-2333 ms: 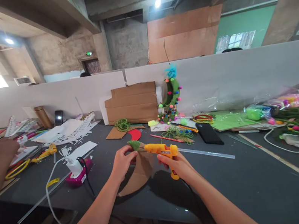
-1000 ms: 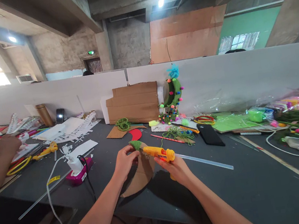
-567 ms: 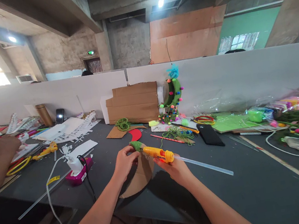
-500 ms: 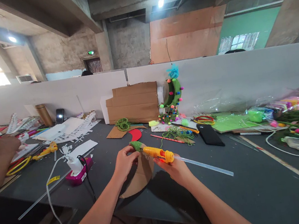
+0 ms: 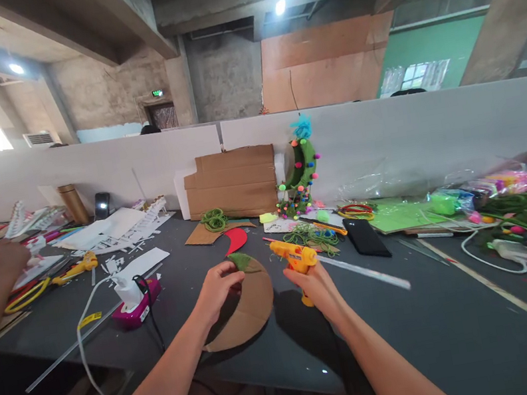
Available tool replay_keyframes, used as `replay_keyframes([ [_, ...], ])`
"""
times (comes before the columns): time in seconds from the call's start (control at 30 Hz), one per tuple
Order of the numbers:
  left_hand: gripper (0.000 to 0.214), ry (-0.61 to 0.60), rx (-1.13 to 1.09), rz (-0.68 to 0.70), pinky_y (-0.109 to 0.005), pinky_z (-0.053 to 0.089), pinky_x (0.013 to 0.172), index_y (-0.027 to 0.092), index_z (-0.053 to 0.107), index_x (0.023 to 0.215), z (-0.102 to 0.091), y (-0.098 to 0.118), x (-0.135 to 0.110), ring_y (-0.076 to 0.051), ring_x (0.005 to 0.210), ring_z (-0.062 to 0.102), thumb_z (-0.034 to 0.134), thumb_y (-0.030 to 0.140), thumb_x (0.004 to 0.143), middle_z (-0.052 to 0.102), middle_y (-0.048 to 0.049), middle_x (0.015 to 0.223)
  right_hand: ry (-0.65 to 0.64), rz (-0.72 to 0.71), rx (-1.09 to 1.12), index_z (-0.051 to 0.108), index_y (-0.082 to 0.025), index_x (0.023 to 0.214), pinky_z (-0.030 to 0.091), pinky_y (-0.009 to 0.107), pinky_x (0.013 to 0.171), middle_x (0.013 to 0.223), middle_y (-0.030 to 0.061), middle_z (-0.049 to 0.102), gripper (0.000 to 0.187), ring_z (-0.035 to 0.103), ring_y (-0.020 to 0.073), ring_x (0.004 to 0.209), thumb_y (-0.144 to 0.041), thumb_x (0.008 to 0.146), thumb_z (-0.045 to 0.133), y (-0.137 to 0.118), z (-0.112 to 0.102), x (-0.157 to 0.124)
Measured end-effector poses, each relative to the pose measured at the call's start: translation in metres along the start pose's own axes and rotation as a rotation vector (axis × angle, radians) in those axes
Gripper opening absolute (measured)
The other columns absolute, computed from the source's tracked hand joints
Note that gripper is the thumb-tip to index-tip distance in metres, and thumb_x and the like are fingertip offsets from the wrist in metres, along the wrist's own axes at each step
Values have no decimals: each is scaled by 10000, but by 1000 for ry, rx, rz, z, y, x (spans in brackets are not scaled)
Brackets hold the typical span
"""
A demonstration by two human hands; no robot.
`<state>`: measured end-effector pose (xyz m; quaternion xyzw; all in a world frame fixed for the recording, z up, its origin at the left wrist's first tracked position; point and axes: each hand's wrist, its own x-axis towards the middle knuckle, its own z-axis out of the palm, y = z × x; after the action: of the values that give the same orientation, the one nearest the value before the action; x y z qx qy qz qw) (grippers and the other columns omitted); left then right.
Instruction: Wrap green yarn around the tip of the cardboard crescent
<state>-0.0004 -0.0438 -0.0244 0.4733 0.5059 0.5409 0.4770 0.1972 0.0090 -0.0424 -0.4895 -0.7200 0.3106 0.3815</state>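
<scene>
A yellow hot glue gun (image 5: 294, 256) is gripped in my right hand (image 5: 314, 283), with a clear glue stick (image 5: 364, 271) jutting from its back toward the right. My left hand (image 5: 219, 292) pinches the upper end of a curved, crescent-like cardboard piece (image 5: 254, 297). Green yarn (image 5: 239, 262) covers that end, beside my left fingertips. The lower part of the cardboard is bare brown and extends over the table near its front edge. The glue gun is apart from the cardboard, to its right.
Behind lie a red paper crescent (image 5: 236, 240), green yarn coils (image 5: 214, 220) and a pom-pom-decorated green crescent (image 5: 306, 167). A black phone (image 5: 366, 237) is at right. A purple power strip (image 5: 137, 304) with cables sits left, near a co-worker's hand (image 5: 4, 261).
My right hand has drawn the glue gun away from the yarn-covered end, to the right, and turned its nozzle upward to the left. My left hand still holds the cardboard.
</scene>
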Motion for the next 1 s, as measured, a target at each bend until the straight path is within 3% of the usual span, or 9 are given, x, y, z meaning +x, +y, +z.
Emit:
replay_keyframes([
  [0.2, 202, -116, -4, -78, -223, 426, 544, 144, 634, 738, -10, 3, -5, -105, 539, 540, 647, 309, 622, 597, 4, 636, -147, 115, -149, 547, -143, 1081, 513, 342, 697, 1043, 59, 590, 261, 600, 164, 836, -289, 865, 526, 18, -10, 10],
  [0.33, 168, -116, 21, -65, -209, 401, 527, 148, 608, 708, -12, 9, -14, -95, 528, 512, 633, 301, 642, 567, 22, 614, -58, 78, -324, 554, -155, 1056, 503, 346, 716, 1028, 52, 592, 241, 593, 156, 835, -306, 875, 508, 18, -8, 7],
  [0.5, 135, -126, 44, -48, -222, 409, 550, 157, 576, 706, -6, 12, -25, -101, 540, 505, 598, 286, 674, 547, 32, 618, 155, -137, -439, 583, -165, 710, 448, 319, 626, 782, 94, 595, 177, 570, 193, 725, -309, 809, 561, 2, -10, -1],
  [0.57, 132, -139, 60, -45, -231, 412, 563, 159, 577, 716, -4, 11, -26, -109, 558, 511, 592, 284, 677, 559, 26, 643, 176, -283, -430, 573, -179, 754, 437, 307, 628, 798, 86, 583, 142, 564, 196, 739, -291, 824, 522, -8, -9, -6],
  [0.67, 119, -150, 98, -34, -231, 401, 569, 160, 574, 696, -2, 10, -24, -114, 571, 506, 590, 276, 675, 560, 27, 655, 86, -535, -391, 583, -197, 857, 446, 269, 662, 877, 59, 584, 98, 557, 170, 778, -263, 813, 525, -23, -1, -15],
  [0.77, 99, -149, 145, -17, -220, 377, 565, 160, 571, 673, 0, 11, -21, -110, 582, 489, 591, 257, 671, 570, 21, 685, 32, -709, -398, 604, -197, 892, 432, 304, 747, 918, 73, 587, 119, 534, 194, 853, -226, 794, 544, -29, 7, -21],
  [1.0, 132, -164, 213, 17, -219, 361, 558, 162, 608, 749, 5, 14, -24, -121, 593, 479, 565, 269, 685, 575, 16, 704, 73, -784, -421, 567, -177, 728, 418, 327, 705, 760, 75, 576, 166, 522, 201, 761, -119, 823, 444, -29, 9, -21],
])
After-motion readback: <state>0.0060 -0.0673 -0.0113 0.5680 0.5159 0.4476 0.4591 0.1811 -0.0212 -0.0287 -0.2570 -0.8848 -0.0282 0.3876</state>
